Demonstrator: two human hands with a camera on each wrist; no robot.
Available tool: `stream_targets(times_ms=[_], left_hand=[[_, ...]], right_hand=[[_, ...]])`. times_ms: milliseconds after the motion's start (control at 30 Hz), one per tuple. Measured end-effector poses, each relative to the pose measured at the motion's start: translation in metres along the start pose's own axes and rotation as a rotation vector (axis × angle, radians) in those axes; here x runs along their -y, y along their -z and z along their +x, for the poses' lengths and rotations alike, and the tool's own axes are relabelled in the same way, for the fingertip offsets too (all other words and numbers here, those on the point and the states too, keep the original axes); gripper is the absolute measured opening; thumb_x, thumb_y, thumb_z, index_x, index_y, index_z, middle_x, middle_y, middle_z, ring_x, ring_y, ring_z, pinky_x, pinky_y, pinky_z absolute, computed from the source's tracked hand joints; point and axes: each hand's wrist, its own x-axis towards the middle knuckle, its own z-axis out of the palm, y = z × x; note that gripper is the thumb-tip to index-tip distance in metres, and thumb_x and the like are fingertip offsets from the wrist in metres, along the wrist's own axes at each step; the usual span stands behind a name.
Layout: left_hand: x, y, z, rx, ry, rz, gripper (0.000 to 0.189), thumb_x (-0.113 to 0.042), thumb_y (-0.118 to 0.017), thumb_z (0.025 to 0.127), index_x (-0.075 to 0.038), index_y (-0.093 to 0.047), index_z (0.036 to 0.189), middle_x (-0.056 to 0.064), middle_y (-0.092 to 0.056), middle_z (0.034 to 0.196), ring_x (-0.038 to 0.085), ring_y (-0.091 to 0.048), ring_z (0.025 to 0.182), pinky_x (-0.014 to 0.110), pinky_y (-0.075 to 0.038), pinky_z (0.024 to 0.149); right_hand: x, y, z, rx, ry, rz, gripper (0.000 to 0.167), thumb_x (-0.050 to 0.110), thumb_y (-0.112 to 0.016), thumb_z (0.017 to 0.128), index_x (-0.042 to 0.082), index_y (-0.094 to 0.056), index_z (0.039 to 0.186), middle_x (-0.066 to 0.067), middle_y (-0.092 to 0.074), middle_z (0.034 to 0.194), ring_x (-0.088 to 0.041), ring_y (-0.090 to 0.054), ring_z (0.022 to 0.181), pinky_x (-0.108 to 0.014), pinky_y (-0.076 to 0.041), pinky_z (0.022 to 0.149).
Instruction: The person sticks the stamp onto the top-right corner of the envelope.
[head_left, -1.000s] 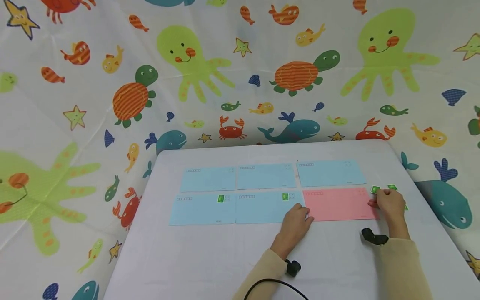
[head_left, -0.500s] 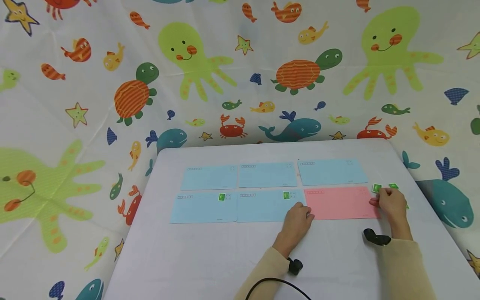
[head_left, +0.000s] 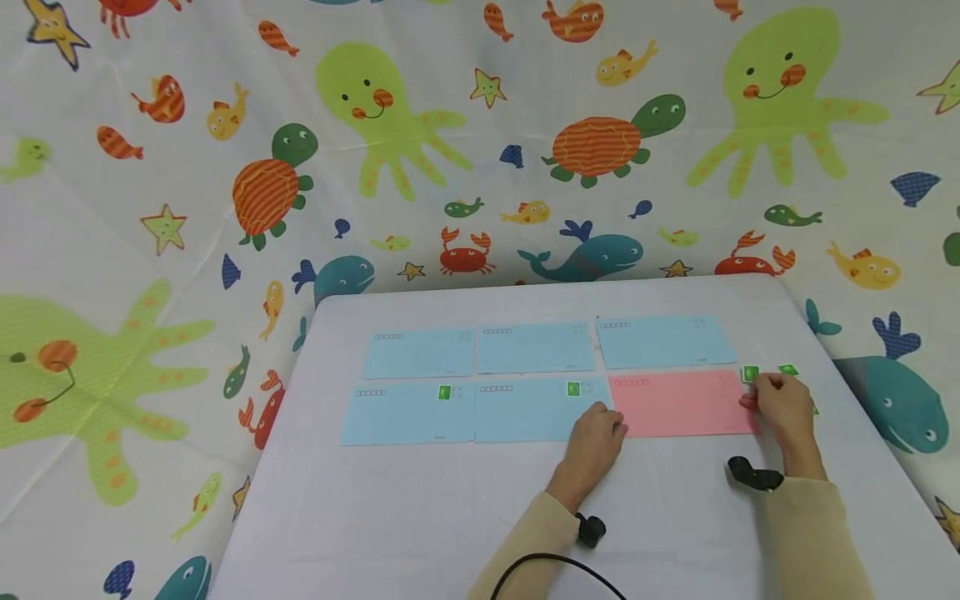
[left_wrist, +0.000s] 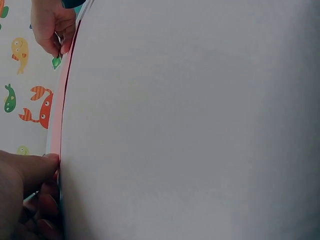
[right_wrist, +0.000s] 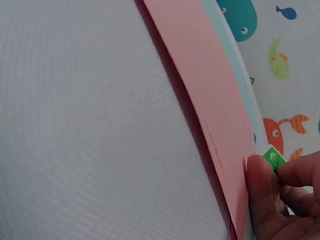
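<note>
My right hand [head_left: 783, 408] is over the right end of a pink envelope [head_left: 678, 408], with a small green postage stamp [right_wrist: 274, 157] pinched between thumb and index finger. Above the table the same stamp shows at the fingertips in the left wrist view. My left hand [head_left: 591, 442] rests where the pink envelope meets the lower middle blue envelope [head_left: 525, 417]; its thumb [left_wrist: 40, 167] touches the pink one's near left corner. Two lower blue envelopes each bear a green stamp at upper right. The pink envelope's near edge stands slightly off the cloth.
Blue envelopes [head_left: 663, 343] form a row behind. More green stamps [head_left: 788, 370] lie on the table right of the envelopes, one partly hidden by my right hand. A black cable [head_left: 555, 557] crosses my left sleeve. A sea-animal curtain [head_left: 480, 150] hangs behind the white table [head_left: 420, 517].
The stamp in my right fingers has turned slightly. Both hands stay nearly in place, and the head view has shifted a little.
</note>
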Motion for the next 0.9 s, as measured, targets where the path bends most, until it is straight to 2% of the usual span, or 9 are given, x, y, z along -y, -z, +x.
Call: stream_targets(times_ms=[233, 500, 900], left_hand=[[0.0, 0.001, -0.001, -0.013, -0.021, -0.02, 0.017, -0.016, -0.066, 0.097, -0.008, -0.078, 0.105, -0.001, -0.064, 0.086, 0.002, -0.054, 0.072, 0.009, -0.045, 0.065], [0.001, 0.003, -0.002, -0.025, -0.016, -0.048, 0.018, -0.015, -0.067, 0.096, -0.007, -0.078, 0.108, 0.001, -0.066, 0.087, 0.002, -0.056, 0.073, 0.009, -0.047, 0.067], [0.003, -0.001, 0.0, -0.012, -0.006, -0.067, 0.019, -0.015, -0.067, 0.097, -0.007, -0.078, 0.109, 0.001, -0.066, 0.09, 0.003, -0.057, 0.075, 0.01, -0.047, 0.067]], right_hand=[[0.003, -0.002, 0.0, 0.004, 0.007, -0.023, 0.058, 0.031, -0.031, 0.105, -0.009, -0.041, 0.145, -0.009, -0.062, 0.096, -0.003, -0.058, 0.069, -0.012, -0.044, 0.057], [0.006, -0.006, -0.001, -0.006, 0.02, -0.066, 0.06, 0.034, -0.031, 0.105, -0.009, -0.041, 0.146, -0.026, -0.056, 0.121, -0.028, -0.054, 0.1, -0.016, -0.039, 0.064], [0.011, -0.011, -0.003, -0.022, 0.113, -0.121, 0.058, 0.035, -0.036, 0.106, -0.01, -0.046, 0.142, -0.03, -0.052, 0.13, -0.038, -0.048, 0.113, -0.032, -0.044, 0.078]])
